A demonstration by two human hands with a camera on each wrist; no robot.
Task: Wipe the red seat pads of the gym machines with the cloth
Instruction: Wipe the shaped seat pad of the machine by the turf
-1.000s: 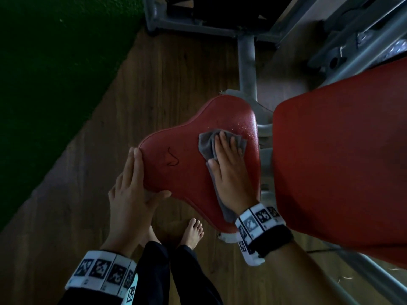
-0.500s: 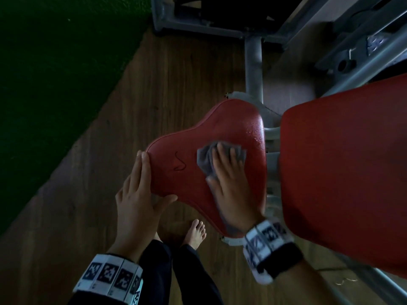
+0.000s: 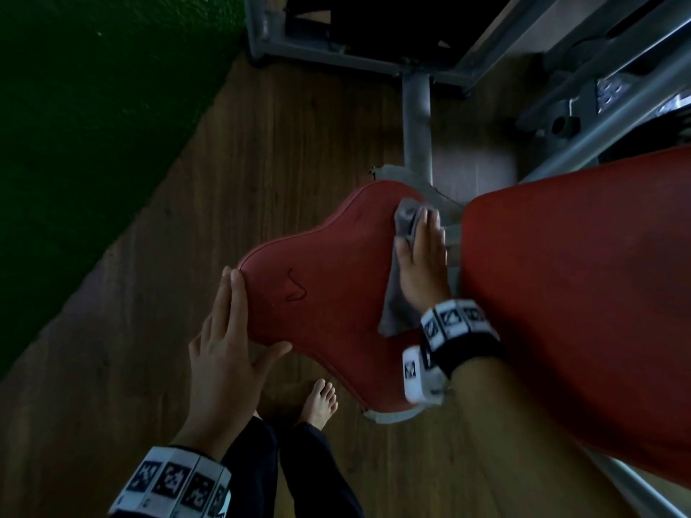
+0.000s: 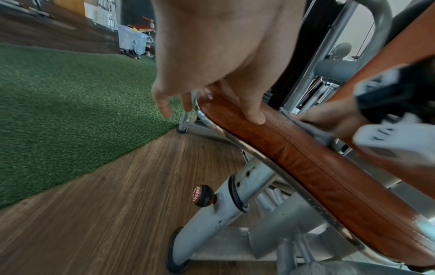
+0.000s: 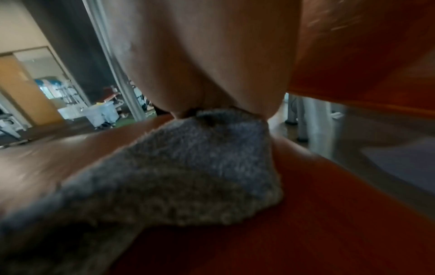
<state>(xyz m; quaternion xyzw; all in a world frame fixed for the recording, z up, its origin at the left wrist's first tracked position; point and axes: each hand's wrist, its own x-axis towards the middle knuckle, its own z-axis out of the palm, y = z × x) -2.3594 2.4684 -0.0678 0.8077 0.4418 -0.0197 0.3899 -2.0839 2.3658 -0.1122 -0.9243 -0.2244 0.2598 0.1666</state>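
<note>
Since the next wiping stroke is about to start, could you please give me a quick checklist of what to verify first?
1. Cloth under the right hand, lying flat on the seat pad: ok.
2. Left hand steadying the pad's near edge, thumb on top: ok.
3. Cloth spread out: not ok, it is bunched at the fingertips.
4. Cloth on the pad, not the metal bracket: cannot tell, the fingertips reach the far edge.
5. Left part of the pad, around the dark squiggle mark, already wiped: cannot tell.
6. Large back pad wiped: cannot tell.
</note>
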